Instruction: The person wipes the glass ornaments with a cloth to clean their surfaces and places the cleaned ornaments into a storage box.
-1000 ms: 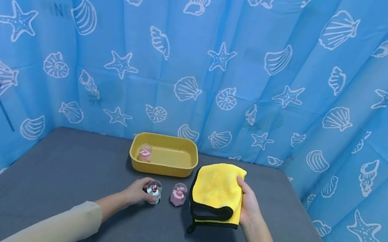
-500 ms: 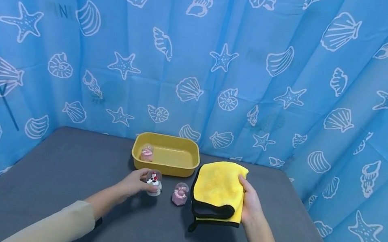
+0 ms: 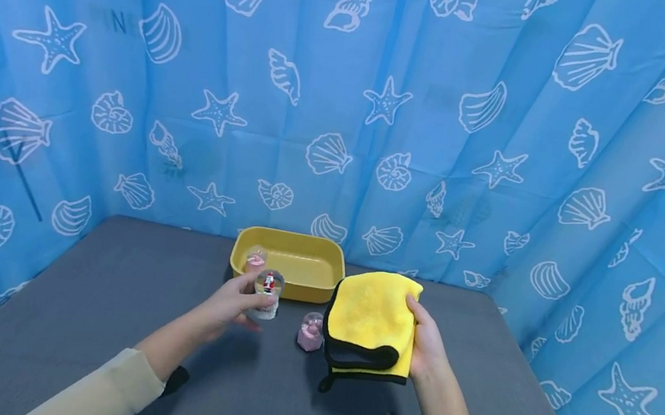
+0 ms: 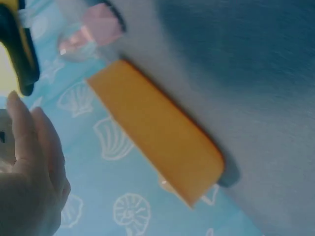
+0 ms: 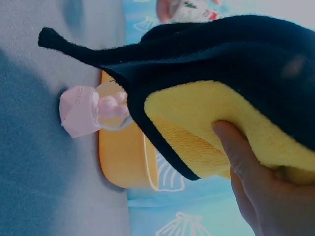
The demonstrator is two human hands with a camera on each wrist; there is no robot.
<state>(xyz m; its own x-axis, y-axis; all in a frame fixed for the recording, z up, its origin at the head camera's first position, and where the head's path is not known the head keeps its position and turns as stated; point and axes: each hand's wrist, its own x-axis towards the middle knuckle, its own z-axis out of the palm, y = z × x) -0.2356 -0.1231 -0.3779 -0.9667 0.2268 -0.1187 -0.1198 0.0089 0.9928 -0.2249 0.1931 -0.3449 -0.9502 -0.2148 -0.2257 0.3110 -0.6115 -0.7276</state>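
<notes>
My left hand (image 3: 230, 305) grips a small snow globe (image 3: 267, 295) with a red Santa figure inside and a white base, held up above the table in front of the tray. In the left wrist view the back of that hand (image 4: 34, 167) hides most of the globe. My right hand (image 3: 429, 346) holds a folded yellow cloth (image 3: 372, 311) with black edging by its right side, thumb on top. Between the two hands a pink snow globe (image 3: 311, 332) stands on the table, close to the cloth's left edge. The right wrist view shows its faceted pink base (image 5: 78, 110).
A yellow tray (image 3: 302, 292) stands at the back of the grey table (image 3: 126, 292). Another pink snow globe (image 3: 256, 258) sits in its left end, partly behind my left hand. A blue curtain (image 3: 347, 97) with white shell prints hangs around the table.
My left hand has lifted the Santa snow globe off the table and raised it toward the tray. The right hand with the cloth has hardly moved; the head view has shifted slightly.
</notes>
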